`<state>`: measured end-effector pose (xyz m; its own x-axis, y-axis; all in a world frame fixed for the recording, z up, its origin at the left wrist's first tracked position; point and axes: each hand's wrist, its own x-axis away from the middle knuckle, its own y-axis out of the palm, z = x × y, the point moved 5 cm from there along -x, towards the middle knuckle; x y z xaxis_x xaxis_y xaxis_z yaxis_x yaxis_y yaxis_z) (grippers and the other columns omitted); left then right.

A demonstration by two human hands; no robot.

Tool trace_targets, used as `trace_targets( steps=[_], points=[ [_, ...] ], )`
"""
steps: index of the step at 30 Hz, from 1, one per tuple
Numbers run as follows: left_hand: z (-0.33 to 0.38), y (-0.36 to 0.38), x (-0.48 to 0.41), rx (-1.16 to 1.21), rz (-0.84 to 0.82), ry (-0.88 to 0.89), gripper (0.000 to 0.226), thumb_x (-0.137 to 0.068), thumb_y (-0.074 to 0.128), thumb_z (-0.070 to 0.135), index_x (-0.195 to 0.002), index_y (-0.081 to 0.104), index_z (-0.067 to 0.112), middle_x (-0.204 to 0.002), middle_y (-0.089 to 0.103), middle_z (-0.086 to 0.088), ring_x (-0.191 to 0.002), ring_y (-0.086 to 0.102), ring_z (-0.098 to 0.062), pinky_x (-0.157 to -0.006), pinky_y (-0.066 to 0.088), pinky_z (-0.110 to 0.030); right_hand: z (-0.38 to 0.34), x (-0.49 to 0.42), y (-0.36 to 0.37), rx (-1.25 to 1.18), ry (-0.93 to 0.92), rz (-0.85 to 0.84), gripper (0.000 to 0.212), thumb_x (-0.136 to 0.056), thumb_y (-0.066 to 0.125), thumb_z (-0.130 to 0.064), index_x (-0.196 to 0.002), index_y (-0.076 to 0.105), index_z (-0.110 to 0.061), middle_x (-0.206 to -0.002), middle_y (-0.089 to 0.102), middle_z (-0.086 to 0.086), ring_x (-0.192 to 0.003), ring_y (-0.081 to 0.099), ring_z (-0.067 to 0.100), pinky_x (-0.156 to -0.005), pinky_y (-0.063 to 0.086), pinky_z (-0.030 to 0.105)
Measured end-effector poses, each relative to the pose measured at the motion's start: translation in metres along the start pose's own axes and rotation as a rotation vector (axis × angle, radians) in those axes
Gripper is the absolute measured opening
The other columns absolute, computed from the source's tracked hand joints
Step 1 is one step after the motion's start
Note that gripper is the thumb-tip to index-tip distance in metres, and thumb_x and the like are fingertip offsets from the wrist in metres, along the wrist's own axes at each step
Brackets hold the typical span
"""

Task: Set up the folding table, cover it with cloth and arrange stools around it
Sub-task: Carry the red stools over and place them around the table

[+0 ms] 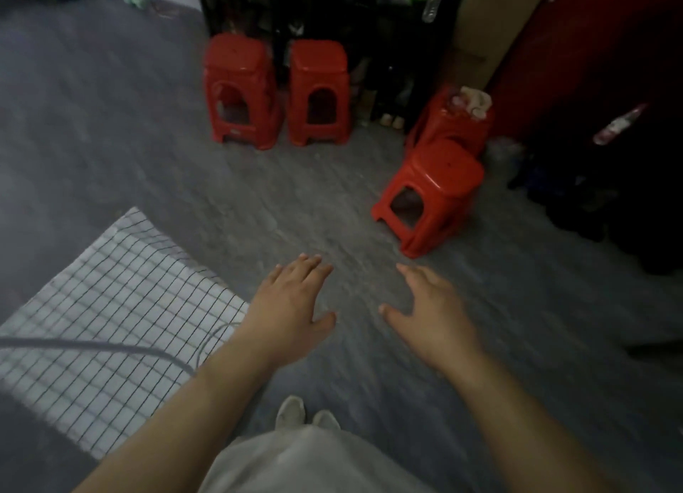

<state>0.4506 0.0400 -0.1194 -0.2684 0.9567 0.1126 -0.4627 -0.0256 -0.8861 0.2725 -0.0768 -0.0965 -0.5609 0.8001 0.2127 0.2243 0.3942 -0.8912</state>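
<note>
Looking down now, and both hands are out in front over the grey floor (155, 130). The left hand (292, 300) has its fingers straight and close together with the thumb out to the side, so its grip is wide and holds nothing. The right hand (432, 307) is the same, fingers relaxed and spread, grip wide and empty. The two are near each other, palms down, not touching. Low on the left lies the checked cloth (122, 300), white with thin dark lines, spread flat over the desk, which is hidden beneath it. The left forearm crosses the cloth's near corner, and a dark cable (92, 344) runs across the cloth. And there are the red stools! The far-left stool (240, 89) and the second stool (319, 93) stand upright side by side against a black rack (258, 4) at the back. Well to their right, and closest to the hands, is the near stool (432, 193), upright just beyond the right hand's fingertips. Right behind it the loaded stool (449, 126) carries some pale rounded items on its seat, too blurred to name, and I can't tell whether those two stools touch. All four stand well apart from the cloth. A cardboard box (488, 23) leans up beside the rack. At the bottom edge, pale trousers (314, 463) and two light shoes (292, 411) point forward between the arms.
</note>
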Motion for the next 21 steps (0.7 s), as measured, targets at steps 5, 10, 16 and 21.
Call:
trace_targets(
  steps=[5, 10, 16, 21],
  points=[
    [0.029, 0.011, -0.037, -0.036, -0.074, 0.125, 0.076, -0.089, 0.058, 0.053, -0.155, 0.035, 0.024, -0.162, 0.033, 0.0, -0.152, 0.024, -0.02, -0.123, 0.02, -0.043, 0.03, 0.01, -0.017, 0.035, 0.107, 0.085, 0.073, -0.082, 0.07, -0.049, -0.146, 0.049, -0.018, -0.143, 0.054, 0.004, -0.131, 0.049, 0.027, -0.108, 0.043, 0.044],
    [0.068, 0.023, -0.079, -0.037, -0.097, 0.184, 0.078, -0.083, 0.048, 0.06, -0.152, 0.041, 0.022, -0.158, 0.041, -0.001, -0.149, 0.032, -0.022, -0.121, 0.028, -0.045, 0.077, 0.012, -0.032, -0.034, 0.207, 0.105, 0.072, -0.086, 0.072, -0.046, -0.147, 0.049, -0.016, -0.146, 0.051, 0.005, -0.137, 0.043, 0.024, -0.116, 0.035, 0.036],
    [0.119, 0.054, -0.143, -0.094, -0.154, 0.198, 0.076, -0.088, 0.053, 0.059, -0.154, 0.037, 0.025, -0.16, 0.038, -0.001, -0.151, 0.029, -0.021, -0.122, 0.027, -0.044, 0.15, -0.02, -0.056, -0.073, 0.249, 0.082, 0.074, -0.087, 0.071, -0.045, -0.149, 0.045, -0.017, -0.149, 0.048, 0.005, -0.138, 0.041, 0.025, -0.117, 0.031, 0.033],
    [0.171, 0.06, -0.199, -0.163, -0.12, 0.226, 0.078, -0.086, 0.052, 0.059, -0.154, 0.039, 0.023, -0.159, 0.039, -0.002, -0.15, 0.03, -0.022, -0.122, 0.027, -0.046, 0.202, -0.058, -0.091, -0.025, 0.207, 0.073, 0.074, -0.09, 0.064, -0.047, -0.153, 0.037, -0.018, -0.156, 0.039, 0.003, -0.144, 0.033, 0.021, -0.119, 0.028, 0.035]
  ],
)
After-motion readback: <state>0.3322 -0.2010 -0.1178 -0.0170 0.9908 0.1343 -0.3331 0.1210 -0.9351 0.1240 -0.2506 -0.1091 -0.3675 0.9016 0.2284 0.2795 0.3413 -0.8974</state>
